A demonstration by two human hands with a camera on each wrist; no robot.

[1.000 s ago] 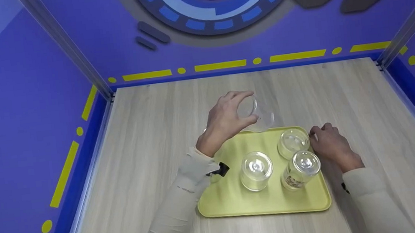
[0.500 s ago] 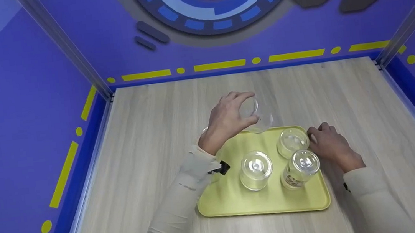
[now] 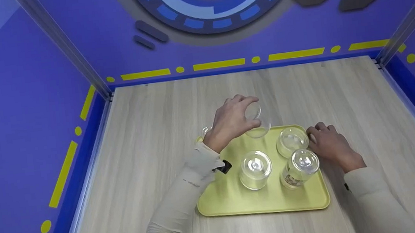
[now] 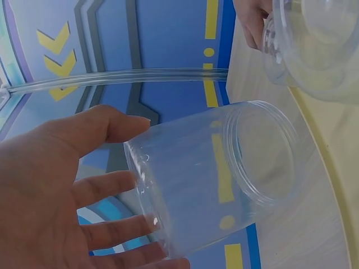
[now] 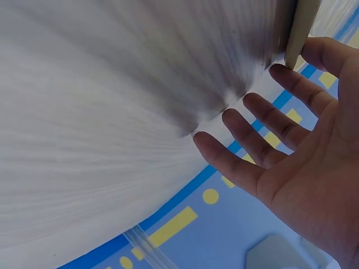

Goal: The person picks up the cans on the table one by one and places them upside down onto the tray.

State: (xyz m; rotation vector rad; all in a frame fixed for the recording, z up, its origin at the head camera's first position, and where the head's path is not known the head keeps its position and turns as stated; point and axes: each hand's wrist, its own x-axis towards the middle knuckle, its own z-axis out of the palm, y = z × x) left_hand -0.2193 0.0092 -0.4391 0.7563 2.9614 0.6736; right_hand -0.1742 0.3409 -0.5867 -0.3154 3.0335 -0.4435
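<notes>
My left hand (image 3: 233, 119) grips a clear plastic jar (image 4: 196, 174) by its base end, thumb on one side and fingers on the other. The jar is tilted, its open threaded mouth lower, above the far edge of the yellow tray (image 3: 232, 204). At the tray's right rim is my right hand (image 3: 329, 142); in the right wrist view its thumb and index finger pinch the rim, while the other fingertips touch the table. On the tray stand a wide jar (image 3: 256, 171), a shorter jar (image 3: 292, 142) and a labelled jar (image 3: 295, 178), each with its base upward.
Another clear rim (image 3: 206, 131) peeks out behind my left wrist at the tray's far left corner, mostly hidden. The wooden table (image 3: 149, 145) surrounds the tray. Blue printed panels (image 3: 38, 122) enclose it at the back and both sides.
My left hand has come slightly nearer and to the right with the jar, which now hangs lower over the tray's far edge. My right hand has hardly moved.
</notes>
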